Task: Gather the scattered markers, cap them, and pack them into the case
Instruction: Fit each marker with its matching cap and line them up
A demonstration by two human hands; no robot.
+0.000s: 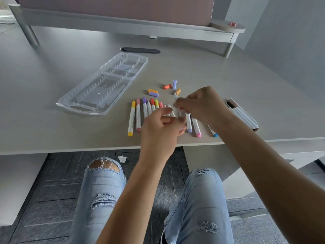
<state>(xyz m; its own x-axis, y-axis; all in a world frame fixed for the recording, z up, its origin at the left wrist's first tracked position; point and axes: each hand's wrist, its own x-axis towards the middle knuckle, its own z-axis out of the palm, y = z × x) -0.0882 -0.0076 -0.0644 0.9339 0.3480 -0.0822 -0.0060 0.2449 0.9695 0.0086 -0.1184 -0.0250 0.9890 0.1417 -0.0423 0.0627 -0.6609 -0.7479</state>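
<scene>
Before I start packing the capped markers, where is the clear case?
In the head view the open clear case lies flat on the desk, left of the marker row and loose caps.

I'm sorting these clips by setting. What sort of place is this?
Probably an office or study workstation: a pale desk with a raised monitor shelf at the back, a divider panel behind it, and grey carpet tiles on the floor beneath.
</scene>
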